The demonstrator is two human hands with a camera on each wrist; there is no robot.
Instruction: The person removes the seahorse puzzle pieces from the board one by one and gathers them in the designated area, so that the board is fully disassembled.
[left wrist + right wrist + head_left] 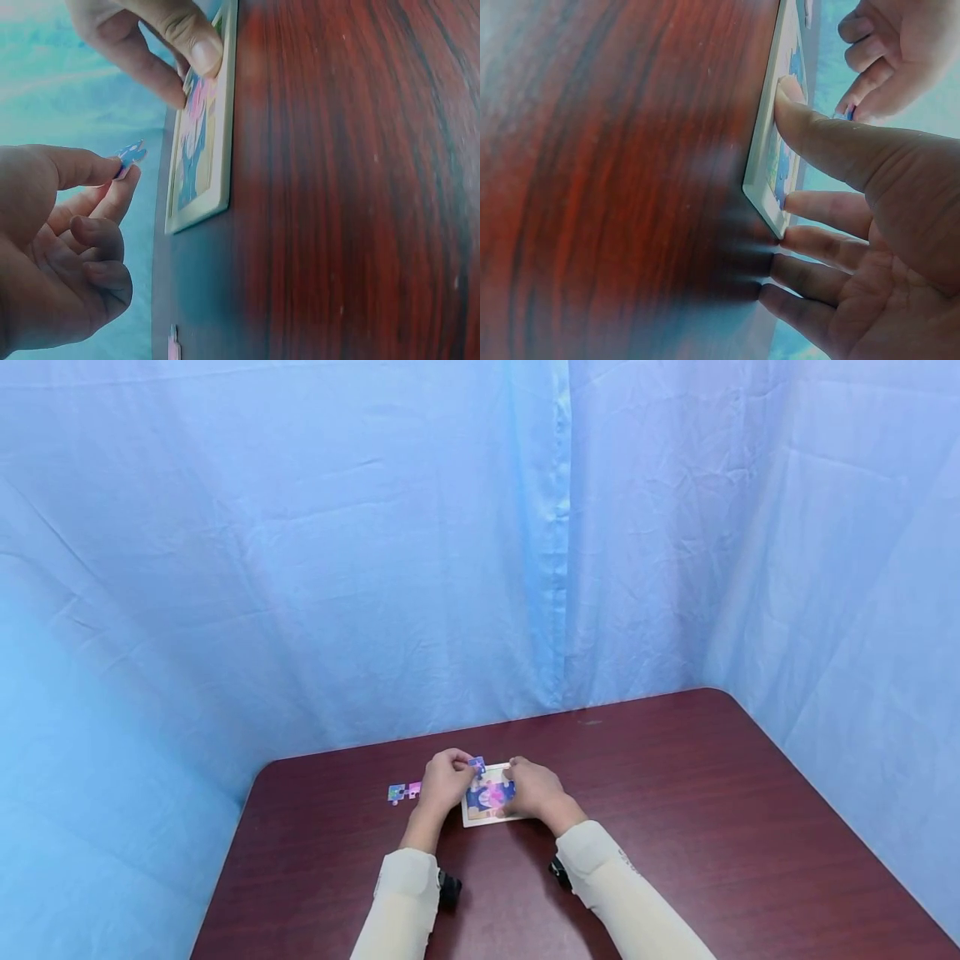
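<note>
Over table (675, 777), hand (444, 782) pinches piece (477, 765) (sleeve print (627, 860) illegible).

I faced pale-blue cloth drapes (285, 568), creased and seamed | before them stood a dark red-brown, wood-grained table (712, 793) with rounded far corners

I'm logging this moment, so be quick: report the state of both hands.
Left hand: closed, pinching a puzzle piece at its fingertips.
Right hand: open, touching the puzzle tray, gripping no loose piece.
</note>
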